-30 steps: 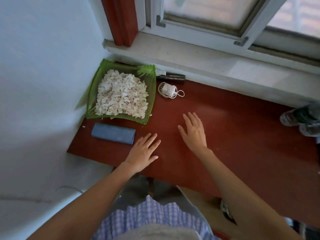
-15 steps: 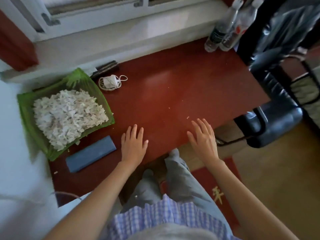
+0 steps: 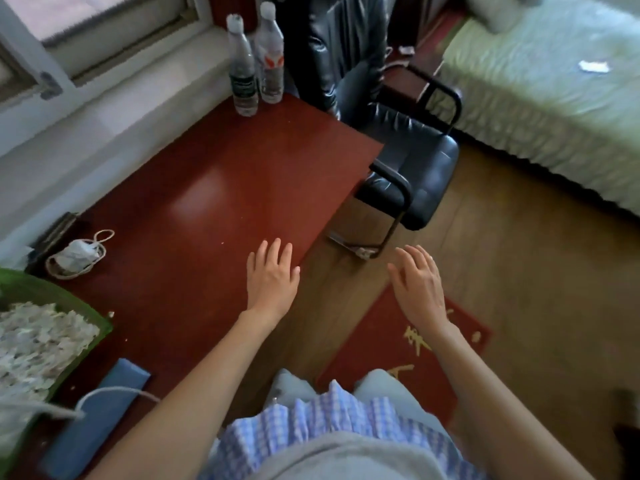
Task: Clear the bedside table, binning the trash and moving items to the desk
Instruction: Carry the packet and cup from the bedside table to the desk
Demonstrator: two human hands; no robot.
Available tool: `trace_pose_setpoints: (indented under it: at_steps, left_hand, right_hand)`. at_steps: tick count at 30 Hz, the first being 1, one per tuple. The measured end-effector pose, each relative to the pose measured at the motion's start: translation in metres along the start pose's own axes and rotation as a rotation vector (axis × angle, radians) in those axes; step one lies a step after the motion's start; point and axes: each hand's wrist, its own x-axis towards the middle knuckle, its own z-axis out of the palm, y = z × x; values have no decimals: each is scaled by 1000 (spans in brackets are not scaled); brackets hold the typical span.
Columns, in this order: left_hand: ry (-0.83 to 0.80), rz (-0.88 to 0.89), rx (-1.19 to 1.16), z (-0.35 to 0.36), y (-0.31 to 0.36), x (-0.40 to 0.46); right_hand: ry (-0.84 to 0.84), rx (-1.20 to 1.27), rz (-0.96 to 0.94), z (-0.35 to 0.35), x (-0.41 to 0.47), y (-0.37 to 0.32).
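My left hand (image 3: 272,277) hovers flat over the front edge of the red-brown desk (image 3: 214,188), fingers apart, holding nothing. My right hand (image 3: 419,287) is open too, out past the desk's edge above the floor and a red mat (image 3: 388,344). On the desk lie a green tray (image 3: 86,322) heaped with white paper scraps, a blue flat case (image 3: 100,407), a white charger with coiled cable (image 3: 78,254) and two clear plastic bottles (image 3: 254,64) at the far end. No bedside table is in view.
A black armchair (image 3: 408,168) with a dark jacket on its back stands at the desk's right end. A bed (image 3: 540,98) with a pale green cover fills the upper right, a white scrap (image 3: 594,66) on it. Wooden floor lies between. A window sill runs behind the desk.
The view has swung right, away from the tray corner toward the chair and bed. Both hands have shifted right; my right hand has left the desk and is now over the floor.
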Motion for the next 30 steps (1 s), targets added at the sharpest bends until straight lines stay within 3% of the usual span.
trace_pose_setpoints:
  at_steps: [6,13,20,30]
  left_hand:
    - [-25,227,50,14,121,27]
    - [-47,367,34,46,271,40]
    - [-41,497,34,63,379,66]
    - [-22,606,80,86,490,198]
  right_hand:
    - [85,-14,178,-51,-17,90]
    - [117,-78,282,-112,-23,196]
    - [101,-84,378,-146,-23,282]
    - [120,-78,458,-166,99,382]
